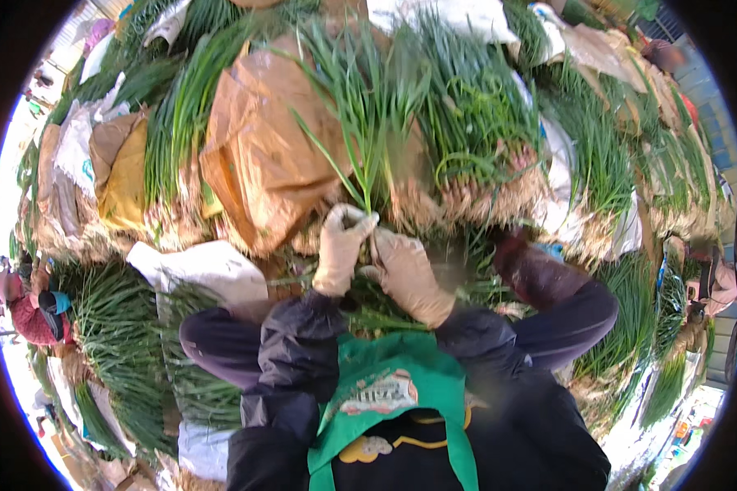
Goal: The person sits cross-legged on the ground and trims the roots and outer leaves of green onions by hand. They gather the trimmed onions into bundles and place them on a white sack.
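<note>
In front of my chest both hands, in pale gloves, meet at the base of one green onion (366, 178). My left hand (341, 251) pinches its stem between thumb and forefinger, and the leaves fan out upward. Just beside it, my right hand (410, 270) has its fingers curled at the lower end of the stem; the root end is mostly hidden by the gloves. Behind the hands lies a loose bunch of green onions (408, 184) with pale roots toward me. Cut or loose green leaves (381, 319) lie below my wrists.
An orange-brown sheet (276, 141) covers part of the onion row at left. A thick bundle of onions (479, 123) stands at right. White sacking (215, 267) lies by my left knee. More onion heaps (116, 325) flank me. Another person (37, 307) is at far left.
</note>
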